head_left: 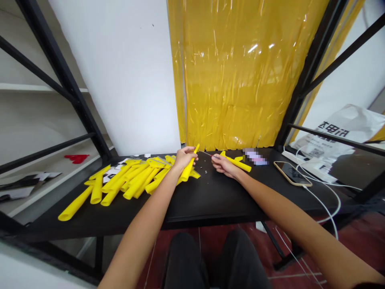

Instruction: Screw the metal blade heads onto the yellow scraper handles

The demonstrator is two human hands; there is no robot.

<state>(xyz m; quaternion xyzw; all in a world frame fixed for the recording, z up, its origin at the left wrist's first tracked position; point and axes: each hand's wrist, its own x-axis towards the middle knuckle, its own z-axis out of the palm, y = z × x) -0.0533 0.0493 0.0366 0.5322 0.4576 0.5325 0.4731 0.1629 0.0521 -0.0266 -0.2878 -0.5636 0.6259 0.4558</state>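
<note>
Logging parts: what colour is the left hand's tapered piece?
The tapered piece in the left hand is yellow, as the head view shows.

I see soft light on the white panel [120, 72], upper left, and glare spots on the glossy yellow curtain [240, 88], upper right. The knees [184, 257], lower centre, look blurred. Wide-angle stretch slants the side posts [58, 56]; pixelation masks a patch [255, 157] right of centre.
</note>
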